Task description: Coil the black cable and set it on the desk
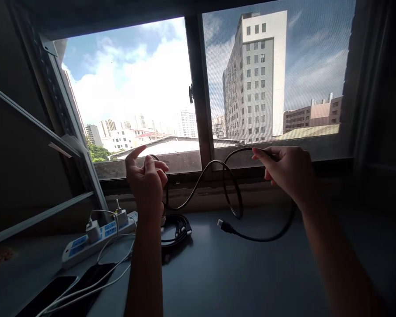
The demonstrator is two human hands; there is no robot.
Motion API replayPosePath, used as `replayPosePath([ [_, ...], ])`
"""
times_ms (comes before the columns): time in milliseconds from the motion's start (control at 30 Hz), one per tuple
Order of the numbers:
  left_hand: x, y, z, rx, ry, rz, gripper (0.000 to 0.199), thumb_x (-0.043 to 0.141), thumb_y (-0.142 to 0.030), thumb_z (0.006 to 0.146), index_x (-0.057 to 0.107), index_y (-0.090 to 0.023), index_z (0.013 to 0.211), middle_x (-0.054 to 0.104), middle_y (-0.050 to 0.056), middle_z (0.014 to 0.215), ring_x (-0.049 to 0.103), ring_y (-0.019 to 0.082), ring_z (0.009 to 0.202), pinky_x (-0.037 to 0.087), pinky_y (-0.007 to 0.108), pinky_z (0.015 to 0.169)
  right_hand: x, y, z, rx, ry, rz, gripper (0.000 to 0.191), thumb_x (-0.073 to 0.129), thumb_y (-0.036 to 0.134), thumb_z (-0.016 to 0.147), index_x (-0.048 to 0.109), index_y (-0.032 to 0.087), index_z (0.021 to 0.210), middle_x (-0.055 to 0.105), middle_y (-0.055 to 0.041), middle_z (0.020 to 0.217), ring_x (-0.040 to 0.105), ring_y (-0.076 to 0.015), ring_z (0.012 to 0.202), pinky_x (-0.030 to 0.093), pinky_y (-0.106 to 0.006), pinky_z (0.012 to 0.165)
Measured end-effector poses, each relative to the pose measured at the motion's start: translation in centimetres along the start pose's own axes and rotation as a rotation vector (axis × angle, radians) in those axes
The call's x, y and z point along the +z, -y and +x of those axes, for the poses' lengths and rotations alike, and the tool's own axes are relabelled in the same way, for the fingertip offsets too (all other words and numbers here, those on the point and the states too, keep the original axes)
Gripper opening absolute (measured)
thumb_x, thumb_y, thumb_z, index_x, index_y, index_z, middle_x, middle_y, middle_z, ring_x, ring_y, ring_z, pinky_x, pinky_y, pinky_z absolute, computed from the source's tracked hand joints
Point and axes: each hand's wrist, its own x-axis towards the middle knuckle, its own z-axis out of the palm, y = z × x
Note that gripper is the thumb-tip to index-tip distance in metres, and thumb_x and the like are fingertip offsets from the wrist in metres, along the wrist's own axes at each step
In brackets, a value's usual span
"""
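A long black cable (198, 187) hangs in loose loops between my two hands, in front of the window. My left hand (148, 174) is raised at the centre left, its thumb and fingers closed on the cable, with the index finger lifted. At the right, my right hand (285, 169) pinches the cable between thumb and fingers. From there one end curves down and leftward, and its metal-tipped plug (226, 226) hangs above the table.
On the grey-blue table (237, 277) lie a coiled black cable (176, 237), a white power strip (99, 240) with chargers, white cords and two dark flat devices (49, 295). A window frame (203, 97) stands behind; metal bars cross the left.
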Motion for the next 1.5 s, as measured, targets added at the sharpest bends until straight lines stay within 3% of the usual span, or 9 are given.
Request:
replayPosePath([
  [200, -0.9, 0.9, 0.1, 0.354, -0.322, -0.056, 0.020, 0.037, -0.009, 0.088, 0.050, -0.024, 0.093, 0.036, -0.009, 0.043, 0.035, 0.007, 0.036, 0.029, 0.024, 0.039, -2.4, -0.8, 1.6, 0.302, 0.176, 0.613, 0.028, 0.058, 0.044, 0.080, 0.054, 0.020, 0.066, 0.034, 0.0116, 0.038, 0.027, -0.0015, 0.028, 0.035, -0.015, 0.034],
  [433, 0.0, 1.2, -0.8, 0.423, -0.366, -0.224, 0.012, 0.043, -0.013, 0.085, 0.048, -0.024, 0.087, 0.031, -0.009, 0.042, 0.024, 0.009, 0.035, 0.024, 0.027, 0.037, -4.1, 0.5, 1.0, 0.316, 0.271, 0.887, 0.046, 0.012, 0.020, 0.083, 0.054, 0.005, 0.074, 0.020, 0.0167, 0.045, 0.006, 0.0099, 0.028, -0.009, -0.014, 0.042],
  [633, 0.7, 1.1, -2.2, 0.568, -0.292, -0.134, 0.012, 0.043, -0.020, 0.091, 0.052, -0.026, 0.090, 0.032, -0.008, 0.045, 0.031, 0.007, 0.036, 0.024, 0.028, 0.042, -3.5, 1.5, 0.4, 0.366, 0.341, 0.868, 0.040, 0.027, 0.028, 0.083, 0.062, 0.010, 0.079, 0.010, 0.0173, 0.035, -0.003, 0.0074, 0.023, -0.012, -0.011, 0.044],
  [767, 2.1, 0.8, -3.5, 0.623, -0.193, -0.172, 0.010, 0.044, -0.019, 0.092, 0.051, -0.025, 0.087, 0.034, -0.009, 0.046, 0.031, 0.008, 0.034, 0.022, 0.026, 0.039, -1.5, 1.9, 0.0, 0.394, 0.455, 0.742, 0.027, 0.056, 0.027, 0.077, 0.067, 0.024, 0.102, 0.059, 0.0072, 0.056, 0.029, 0.0032, 0.026, 0.007, -0.008, 0.028],
  [833, 2.7, 0.7, -4.1, 0.628, -0.162, -0.222, 0.011, 0.043, -0.017, 0.092, 0.050, -0.023, 0.087, 0.035, -0.010, 0.047, 0.030, 0.007, 0.034, 0.021, 0.025, 0.039, -0.2, 2.0, -0.3, 0.346, 0.474, 0.700, 0.033, 0.061, 0.027, 0.074, 0.066, 0.028, 0.107, 0.069, -0.0031, 0.092, 0.058, -0.0052, 0.053, 0.031, -0.009, 0.031],
  [933, 3.2, 1.0, -4.8, 0.638, -0.078, -0.245, 0.014, 0.041, -0.014, 0.093, 0.051, -0.022, 0.088, 0.035, -0.010, 0.048, 0.030, 0.005, 0.034, 0.019, 0.023, 0.038, 1.3, 2.1, -0.8, 0.303, 0.427, 0.636, 0.034, 0.059, 0.024, 0.076, 0.064, 0.028, 0.109, 0.064, -0.0031, 0.113, 0.061, -0.0154, 0.100, 0.054, -0.019, 0.065],
  [1067, 3.3, 1.5, -5.3, 0.621, 0.004, -0.228, 0.013, 0.041, -0.016, 0.093, 0.052, -0.022, 0.089, 0.030, -0.010, 0.046, 0.025, 0.007, 0.035, 0.018, 0.024, 0.039, 2.3, 2.5, -1.2, 0.299, 0.533, 0.684, 0.033, 0.056, 0.023, 0.079, 0.061, 0.024, 0.111, 0.065, -0.0050, 0.109, 0.061, -0.0174, 0.100, 0.053, -0.029, 0.078],
  [1267, 3.4, 2.3, -5.3, 0.730, 0.031, -0.111, 0.010, 0.039, -0.020, 0.094, 0.048, -0.023, 0.093, 0.036, -0.008, 0.052, 0.028, 0.008, 0.036, 0.022, 0.025, 0.038, 2.2, 3.4, -1.8, 0.294, 0.631, 0.867, 0.039, 0.060, 0.038, 0.079, 0.061, 0.020, 0.113, 0.058, 0.0035, 0.065, 0.040, -0.0026, 0.042, 0.034, -0.018, 0.040],
  [1500, 3.3, 2.3, -5.6, 0.663, 0.338, 0.001, 0.015, 0.041, -0.019, 0.091, 0.043, -0.024, 0.105, 0.030, -0.009, 0.052, 0.028, 0.008, 0.038, 0.022, 0.025, 0.041, 2.1, 3.7, -1.8, 0.259, 0.611, 0.747, 0.043, 0.063, 0.048, 0.073, 0.064, 0.022, 0.107, 0.057, 0.0036, 0.066, 0.026, 0.0003, 0.036, 0.020, -0.018, 0.034],
])
